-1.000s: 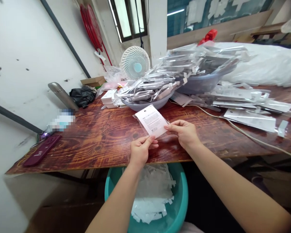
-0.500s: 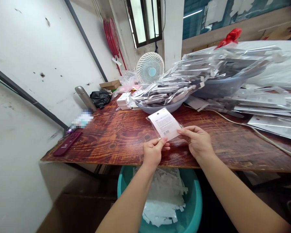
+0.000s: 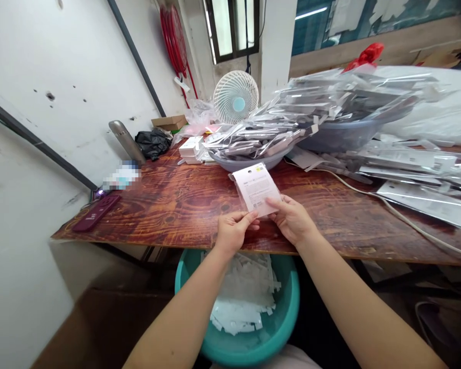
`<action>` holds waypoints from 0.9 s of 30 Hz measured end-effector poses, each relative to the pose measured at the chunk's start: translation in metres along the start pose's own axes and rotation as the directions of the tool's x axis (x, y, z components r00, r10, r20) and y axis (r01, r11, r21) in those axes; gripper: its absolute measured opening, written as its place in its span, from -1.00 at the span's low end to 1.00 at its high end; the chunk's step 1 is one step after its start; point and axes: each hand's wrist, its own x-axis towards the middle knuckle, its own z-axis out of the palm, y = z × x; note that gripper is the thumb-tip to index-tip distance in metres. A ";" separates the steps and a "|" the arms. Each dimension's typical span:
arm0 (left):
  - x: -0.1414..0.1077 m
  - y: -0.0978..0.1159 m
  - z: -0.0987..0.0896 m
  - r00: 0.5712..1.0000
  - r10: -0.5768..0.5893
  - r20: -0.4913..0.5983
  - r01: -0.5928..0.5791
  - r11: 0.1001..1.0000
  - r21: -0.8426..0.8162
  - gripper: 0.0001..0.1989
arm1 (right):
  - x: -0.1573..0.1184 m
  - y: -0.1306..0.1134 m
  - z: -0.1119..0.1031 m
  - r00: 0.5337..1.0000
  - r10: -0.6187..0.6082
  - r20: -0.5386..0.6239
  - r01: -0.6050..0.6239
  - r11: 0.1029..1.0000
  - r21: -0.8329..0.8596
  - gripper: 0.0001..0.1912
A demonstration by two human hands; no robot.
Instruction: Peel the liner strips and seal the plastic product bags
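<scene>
Between my two hands is a white printed card in a clear plastic sleeve (image 3: 255, 185), tilted above the front part of the wooden table (image 3: 169, 205). My left hand (image 3: 233, 229) pinches its lower left corner between thumb and fingers. On the lower right side, my right hand (image 3: 292, 218) grips it, with the thumb on the printed face. A hole and a small yellow mark show at the card's top edge. Below the table edge stands a teal tub (image 3: 292, 302) with many white paper or plastic strips (image 3: 242, 307) in it.
Beyond the card, a grey basin (image 3: 249, 163) and a larger basin (image 3: 338, 136) are heaped with plastic-wrapped packs. More flat packs (image 3: 430, 205) lie right, beside a pale cable (image 3: 349, 184). A white fan (image 3: 236, 97) stands behind; a maroon power strip (image 3: 97, 212) lies left.
My right hand has shifted inward along the card, its thumb now over the print. The card is turned more upright. The whole view has shifted slightly.
</scene>
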 end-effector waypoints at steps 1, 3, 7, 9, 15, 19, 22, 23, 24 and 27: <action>0.000 0.000 0.000 1.000 0.009 0.008 -0.009 1.000 -0.011 -0.81 | 0.000 0.000 -0.001 1.000 0.001 -0.007 -0.001 1.000 0.007 -0.69; 0.000 0.001 0.000 0.999 0.035 0.013 -0.035 0.999 -0.025 -0.81 | 0.000 -0.001 -0.002 1.000 -0.019 -0.020 0.019 1.000 0.012 -0.69; 0.002 0.004 0.003 0.997 0.063 0.036 -0.060 0.995 -0.076 -0.75 | -0.003 0.002 -0.002 0.986 -0.161 -0.038 0.159 0.986 -0.047 -0.69; 0.002 0.006 0.006 0.997 0.049 0.063 -0.040 0.989 -0.142 -0.64 | -0.004 0.005 -0.001 0.975 -0.220 -0.020 0.217 0.972 -0.093 -0.69; 0.002 0.009 0.011 0.999 0.030 0.019 -0.026 0.982 -0.186 -0.58 | -0.003 0.011 -0.001 0.969 -0.216 0.122 0.237 0.951 -0.198 -0.75; 0.003 0.007 0.007 0.999 0.028 -0.031 -0.034 0.973 -0.227 -0.62 | -0.001 0.013 0.000 0.969 -0.212 0.131 0.235 0.951 -0.202 -0.74; 0.006 0.004 0.002 1.000 0.006 -0.019 -0.011 0.958 -0.287 -0.63 | 0.001 0.014 -0.001 0.969 -0.218 0.119 0.237 0.954 -0.183 -0.74; 0.006 0.004 -0.001 1.000 -0.001 -0.003 0.000 0.951 -0.308 -0.63 | 0.001 0.014 -0.002 0.968 -0.221 0.118 0.239 0.955 -0.174 -0.74; 0.007 0.003 -0.003 1.000 -0.007 0.022 0.013 0.944 -0.329 -0.64 | 0.001 0.014 -0.002 0.968 -0.224 0.116 0.241 0.956 -0.165 -0.73; 0.008 0.002 -0.009 0.992 -0.026 0.125 0.072 0.921 -0.384 -0.65 | 0.001 0.012 -0.003 0.968 -0.226 0.108 0.240 0.960 -0.146 -0.72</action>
